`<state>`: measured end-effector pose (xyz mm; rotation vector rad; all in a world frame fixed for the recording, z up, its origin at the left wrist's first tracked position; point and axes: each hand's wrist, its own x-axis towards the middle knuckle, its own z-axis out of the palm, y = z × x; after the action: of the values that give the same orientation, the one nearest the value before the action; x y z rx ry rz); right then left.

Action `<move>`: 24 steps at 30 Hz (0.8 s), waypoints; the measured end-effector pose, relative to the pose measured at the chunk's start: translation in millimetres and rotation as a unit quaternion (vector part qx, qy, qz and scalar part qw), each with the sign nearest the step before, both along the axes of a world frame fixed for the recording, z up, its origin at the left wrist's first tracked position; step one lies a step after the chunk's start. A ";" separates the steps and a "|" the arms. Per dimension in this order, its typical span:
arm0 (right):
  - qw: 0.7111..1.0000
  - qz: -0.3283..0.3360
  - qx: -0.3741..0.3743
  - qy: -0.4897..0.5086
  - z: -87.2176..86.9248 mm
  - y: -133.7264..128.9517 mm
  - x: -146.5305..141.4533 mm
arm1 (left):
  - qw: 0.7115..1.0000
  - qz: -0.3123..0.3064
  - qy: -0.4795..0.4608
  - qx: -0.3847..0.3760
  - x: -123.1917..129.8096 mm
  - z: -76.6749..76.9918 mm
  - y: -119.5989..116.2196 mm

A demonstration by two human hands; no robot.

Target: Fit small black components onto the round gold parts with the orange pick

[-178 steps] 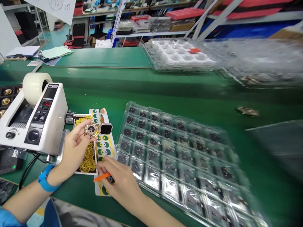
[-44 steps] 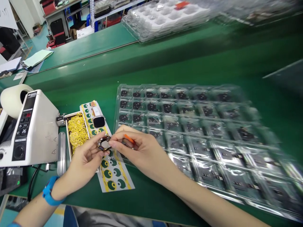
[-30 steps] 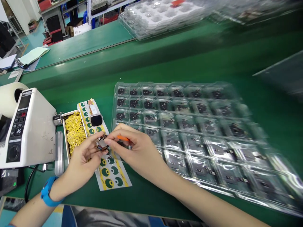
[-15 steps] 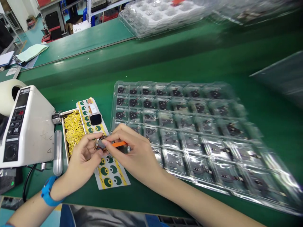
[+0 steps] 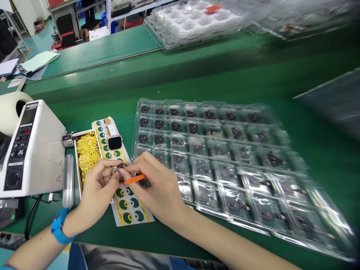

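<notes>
My left hand point(image 5: 97, 193) pinches a small electronic part point(image 5: 118, 168) with fine wires and metal bits; its exact kind is too small to tell. Closed close beside it, my right hand point(image 5: 159, 191) has its thumb and index fingertips against the same part. An orange pointed plastic stick point(image 5: 135, 179) lies in the right hand's grip, slanting out under the fingers. Beneath both hands is a sheet of green and yellow round stickers point(image 5: 123, 205). On the sheet, just beyond the fingers, rests a smartwatch point(image 5: 114, 142) with a dark screen.
Left of the sheet stands a narrow box point(image 5: 77, 176) of yellow ring-shaped pieces. A white tape dispenser point(image 5: 42, 153) is farther left. To the right lies a large clear tray point(image 5: 197, 180) with dark parts in its pockets. Stacked plastic trays point(image 5: 168, 37) sit on the back ledge.
The orange stick has shifted slightly left and down with my right fingers. Both hands stay close together on the small part, and the camera view has shifted slightly.
</notes>
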<state>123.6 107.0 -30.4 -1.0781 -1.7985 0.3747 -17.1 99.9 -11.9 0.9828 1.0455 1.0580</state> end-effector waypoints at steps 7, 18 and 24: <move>0.994 0.024 -0.095 0.052 5.4 5.7 9.9 | 0.999 0.008 0.038 0.001 -4.5 3.8 1.9; 0.966 0.081 -0.232 0.075 13.1 11.9 2.6 | 0.989 0.016 0.112 0.092 -7.9 0.7 -2.2; 0.995 0.094 0.040 0.022 -0.4 11.1 0.4 | 0.934 0.089 0.274 0.210 -19.3 -5.0 -11.1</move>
<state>124.0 118.1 -30.9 -0.8421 -1.8645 0.4327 -36.3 88.9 -16.9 1.6162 1.4100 1.2170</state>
